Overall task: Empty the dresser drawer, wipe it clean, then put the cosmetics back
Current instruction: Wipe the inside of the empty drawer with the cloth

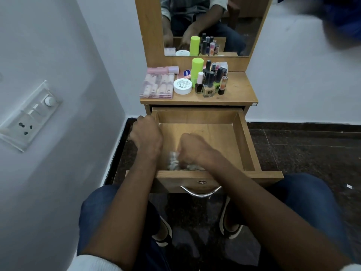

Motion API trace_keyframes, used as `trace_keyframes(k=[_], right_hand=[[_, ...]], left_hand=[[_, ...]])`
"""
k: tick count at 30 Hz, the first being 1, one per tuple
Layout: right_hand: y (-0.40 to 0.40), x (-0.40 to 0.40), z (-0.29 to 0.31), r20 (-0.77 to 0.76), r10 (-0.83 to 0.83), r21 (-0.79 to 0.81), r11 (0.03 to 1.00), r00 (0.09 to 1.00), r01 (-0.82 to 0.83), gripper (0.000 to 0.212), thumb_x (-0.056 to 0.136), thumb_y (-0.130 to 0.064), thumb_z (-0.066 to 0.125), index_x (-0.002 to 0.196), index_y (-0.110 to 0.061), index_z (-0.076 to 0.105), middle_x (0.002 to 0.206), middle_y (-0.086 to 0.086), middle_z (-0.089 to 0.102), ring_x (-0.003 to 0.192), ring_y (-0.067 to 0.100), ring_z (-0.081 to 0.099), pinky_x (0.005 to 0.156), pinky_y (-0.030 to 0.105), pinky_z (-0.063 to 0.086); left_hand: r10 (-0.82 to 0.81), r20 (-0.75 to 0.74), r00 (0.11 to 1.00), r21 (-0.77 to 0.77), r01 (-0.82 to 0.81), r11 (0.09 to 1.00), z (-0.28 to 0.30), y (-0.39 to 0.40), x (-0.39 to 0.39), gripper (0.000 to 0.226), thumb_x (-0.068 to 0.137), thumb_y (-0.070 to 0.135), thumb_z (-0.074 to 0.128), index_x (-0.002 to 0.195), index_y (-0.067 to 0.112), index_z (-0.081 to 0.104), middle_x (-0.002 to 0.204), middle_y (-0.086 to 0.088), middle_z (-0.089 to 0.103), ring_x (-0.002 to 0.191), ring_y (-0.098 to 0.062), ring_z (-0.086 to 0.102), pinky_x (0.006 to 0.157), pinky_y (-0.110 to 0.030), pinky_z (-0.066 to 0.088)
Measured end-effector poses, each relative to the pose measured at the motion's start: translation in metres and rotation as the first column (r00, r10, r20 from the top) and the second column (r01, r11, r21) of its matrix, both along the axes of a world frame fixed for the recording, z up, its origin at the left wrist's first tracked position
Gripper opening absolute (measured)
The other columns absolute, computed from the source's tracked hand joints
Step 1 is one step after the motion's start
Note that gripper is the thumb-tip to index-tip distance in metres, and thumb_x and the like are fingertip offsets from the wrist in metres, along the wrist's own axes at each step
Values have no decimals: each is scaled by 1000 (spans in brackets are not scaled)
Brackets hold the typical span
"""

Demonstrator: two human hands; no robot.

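Observation:
The wooden dresser drawer (244, 141) is pulled out, and no cosmetics show on its bare bottom. My right hand (195, 149) is inside it near the front left, closed on a crumpled whitish cloth (173, 161) pressed to the drawer floor. My left hand (146, 133) grips the drawer's left wall. The cosmetics stand on the dresser top (240, 90): a clear box of pink tubes (157, 86), a white round jar (182, 86), a lime-green bottle (197, 69) and several nail polish bottles (212, 81).
A mirror (207, 24) rises behind the dresser top and reflects the person and the bottles. A white wall with a switch and socket panel (29, 116) is on the left. My knees flank the drawer front and its metal handle (201, 191). The floor is dark stone.

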State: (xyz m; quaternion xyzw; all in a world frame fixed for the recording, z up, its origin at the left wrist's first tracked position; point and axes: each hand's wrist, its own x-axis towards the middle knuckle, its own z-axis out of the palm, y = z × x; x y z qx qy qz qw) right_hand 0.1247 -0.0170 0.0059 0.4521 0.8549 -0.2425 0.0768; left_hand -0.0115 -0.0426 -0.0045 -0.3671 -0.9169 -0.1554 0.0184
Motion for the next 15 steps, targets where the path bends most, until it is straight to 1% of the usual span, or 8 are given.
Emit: trace_keyframes(k=[2,3,4,6,7,10,12,15], right_hand=[[17,25,2,137,-46,58,998,989,39,22,70,-8,89,64,-13,68,71,4,67,66,19,65,56,30,51],[25,41,4,200,-74,84,995,977,58,24,74,-8,87,65,-13,66,72,4,65,64,16,61,54,29,47],[34,58,7,254,-103,113,991,962,77,21,80,-10,84,71,-13,65,74,3,63,64,14,59,56,27,46],[49,86,11,347,-147,154,983,926,99,9,88,-13,78,88,-11,70,81,3,61,75,16,62,68,29,55],[52,93,11,376,-143,155,984,915,90,11,88,-14,78,96,-9,72,83,3,62,81,18,65,74,31,58],[40,84,7,414,-45,105,994,909,1,17,91,-16,76,105,-7,71,86,2,63,88,19,65,77,31,55],[28,66,4,423,68,55,993,903,-100,16,95,-15,72,108,-7,72,96,4,68,93,21,67,82,33,56],[21,34,6,348,198,-15,978,916,-206,17,89,-6,74,106,-6,74,100,9,73,94,25,71,81,37,60]], left_hand=[[-3,-4,1000,-11,3,1000,0,-1,0,22,106,10,55,121,5,71,121,-15,67,110,-35,67,83,-45,56],[1,-2,1000,-13,-1,1000,0,-1,0,22,107,12,55,121,5,71,121,-15,67,111,-35,66,83,-45,55],[5,2,1000,-14,-5,1000,0,0,1,23,107,13,55,121,5,71,122,-15,67,111,-35,66,83,-45,55],[9,3,1000,-16,-9,1000,0,0,1,22,107,12,56,121,5,71,122,-15,67,111,-34,66,82,-44,54],[12,1,1000,-17,-12,1000,0,0,1,21,106,11,57,120,5,71,121,-15,67,110,-34,66,82,-44,54],[13,-5,1000,-17,-13,1000,1,0,2,21,106,11,58,120,6,72,120,-15,68,110,-34,67,82,-43,54],[11,-17,1000,-22,-12,1000,1,0,2,21,107,13,58,120,6,72,120,-14,68,109,-33,68,81,-42,54],[3,-27,1000,-42,-4,999,2,-1,2,22,107,14,55,122,6,70,123,-14,67,110,-35,67,83,-42,54]])
